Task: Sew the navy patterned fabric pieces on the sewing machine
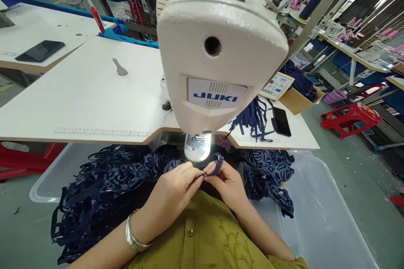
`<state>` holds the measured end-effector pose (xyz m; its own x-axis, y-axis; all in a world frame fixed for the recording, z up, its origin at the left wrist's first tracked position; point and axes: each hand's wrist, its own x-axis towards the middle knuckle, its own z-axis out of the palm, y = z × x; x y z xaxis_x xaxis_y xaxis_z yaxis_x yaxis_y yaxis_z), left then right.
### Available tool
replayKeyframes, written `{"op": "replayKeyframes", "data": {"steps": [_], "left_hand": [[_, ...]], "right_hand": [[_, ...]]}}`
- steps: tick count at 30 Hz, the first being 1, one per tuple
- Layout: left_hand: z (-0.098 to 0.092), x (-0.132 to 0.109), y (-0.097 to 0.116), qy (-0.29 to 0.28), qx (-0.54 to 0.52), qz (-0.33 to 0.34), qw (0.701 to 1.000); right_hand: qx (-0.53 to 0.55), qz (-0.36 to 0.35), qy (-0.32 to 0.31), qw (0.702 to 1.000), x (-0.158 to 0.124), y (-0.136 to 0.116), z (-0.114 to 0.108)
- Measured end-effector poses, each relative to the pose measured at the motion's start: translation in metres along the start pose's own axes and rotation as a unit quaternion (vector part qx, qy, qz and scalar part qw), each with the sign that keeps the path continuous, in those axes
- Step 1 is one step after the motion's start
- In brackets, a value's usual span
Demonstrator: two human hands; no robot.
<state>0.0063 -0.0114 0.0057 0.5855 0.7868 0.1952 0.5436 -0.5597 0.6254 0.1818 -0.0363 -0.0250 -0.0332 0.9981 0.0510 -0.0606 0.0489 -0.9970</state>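
Note:
My left hand (pixel 176 185) and my right hand (pixel 225 183) meet just below the head of a white JUKI sewing machine (pixel 217 50). Both pinch a narrow navy blue strap (pixel 217 167) with a small metal ring or slider where the fingertips touch. The strap loops up from my right fingers toward the lit needle area (pixel 197 147). A silver bangle (pixel 134 237) sits on my left wrist. Dark blue patterned lace garments (pixel 110 185) lie heaped in my lap and to both sides.
A white sewing table (pixel 88 92) stretches to the left. On it to the right lie loose navy straps (pixel 252 119), a black phone (pixel 281 121) and a control panel (pixel 276 86). Clear plastic bins (pixel 318 214) flank me. A red stool (pixel 350 117) stands at right.

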Motion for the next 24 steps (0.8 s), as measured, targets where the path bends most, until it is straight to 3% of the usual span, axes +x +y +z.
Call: {"op": "replayKeyframes", "data": {"steps": [6, 12, 15, 21, 24], "left_hand": [[0.001, -0.004, 0.005, 0.081, 0.141, 0.095, 0.982], [0.000, -0.007, 0.007, 0.094, 0.195, 0.137, 0.967], [-0.002, -0.005, 0.006, 0.073, 0.162, 0.123, 0.976], [-0.018, 0.009, 0.004, -0.007, 0.038, 0.029, 0.999], [-0.025, 0.020, 0.001, 0.015, 0.077, 0.018, 0.997]], "right_hand": [[-0.064, -0.106, 0.018, 0.992, -0.003, 0.008, -0.001], [-0.104, -0.145, 0.028, 0.984, -0.004, 0.008, -0.002], [-0.072, -0.116, 0.016, 0.991, -0.004, 0.003, -0.003], [-0.003, 0.026, 0.008, 1.000, 0.011, -0.015, 0.001], [-0.021, 0.027, 0.043, 0.998, 0.026, -0.020, 0.009]]}}
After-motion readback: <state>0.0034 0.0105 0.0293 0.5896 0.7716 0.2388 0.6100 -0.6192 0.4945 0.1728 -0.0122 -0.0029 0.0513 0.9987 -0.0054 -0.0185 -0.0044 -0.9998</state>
